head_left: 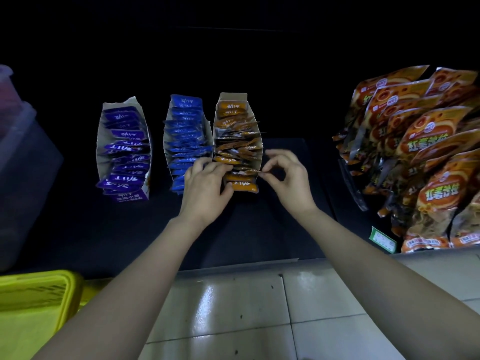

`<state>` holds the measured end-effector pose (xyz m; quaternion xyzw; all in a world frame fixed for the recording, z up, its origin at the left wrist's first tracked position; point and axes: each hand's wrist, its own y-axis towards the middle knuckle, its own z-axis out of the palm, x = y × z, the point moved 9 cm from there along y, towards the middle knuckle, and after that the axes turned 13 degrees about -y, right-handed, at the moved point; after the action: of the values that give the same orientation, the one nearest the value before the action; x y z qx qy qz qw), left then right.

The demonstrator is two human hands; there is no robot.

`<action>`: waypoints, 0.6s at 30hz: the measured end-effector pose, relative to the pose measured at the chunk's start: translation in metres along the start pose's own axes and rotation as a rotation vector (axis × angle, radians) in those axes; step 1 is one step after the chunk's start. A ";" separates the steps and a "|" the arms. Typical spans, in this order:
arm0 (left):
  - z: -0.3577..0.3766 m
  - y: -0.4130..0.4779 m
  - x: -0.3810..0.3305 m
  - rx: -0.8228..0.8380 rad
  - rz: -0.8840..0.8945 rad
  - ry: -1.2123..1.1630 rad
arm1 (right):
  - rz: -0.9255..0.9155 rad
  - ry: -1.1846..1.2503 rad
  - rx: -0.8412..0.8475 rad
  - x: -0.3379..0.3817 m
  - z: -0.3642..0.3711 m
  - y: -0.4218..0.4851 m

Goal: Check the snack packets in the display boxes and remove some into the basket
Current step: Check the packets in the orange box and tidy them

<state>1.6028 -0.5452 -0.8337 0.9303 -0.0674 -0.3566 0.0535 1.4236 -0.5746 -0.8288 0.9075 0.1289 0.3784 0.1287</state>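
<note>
Orange glossy packets (237,148), askew, in torn-open cardboard box (232,96)

Three open cardboard display boxes sit in a row on the dark shelf (104,229). Left box (100,141) holds purple foil packets (124,149), middle box (166,141) blue foil packets (185,131), right box (257,136) orange foil packets (241,184); middle and right touch. Left hand (207,185) at right box's near end, over the front packets; right hand (288,178) just right of that end. Pile of large orange snack bags (420,157) far right. Clear plastic bin (20,152) far left. Yellow plastic basket (39,294) lower left, before the shelf, beside tiled floor (259,307).
</note>
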 end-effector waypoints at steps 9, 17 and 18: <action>-0.021 -0.002 -0.028 -0.247 0.109 -0.211 | 0.363 0.597 -0.080 -0.004 -0.029 0.007; -0.024 -0.008 -0.049 -0.247 0.225 -0.202 | 0.363 0.862 0.164 0.025 -0.006 0.002; -0.027 -0.009 -0.046 -0.264 0.202 -0.263 | 0.344 0.890 0.193 0.027 -0.004 0.001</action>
<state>1.5884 -0.5273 -0.7849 0.8491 -0.1194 -0.4736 0.2011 1.4394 -0.5660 -0.8077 0.6735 0.0540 0.7319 -0.0883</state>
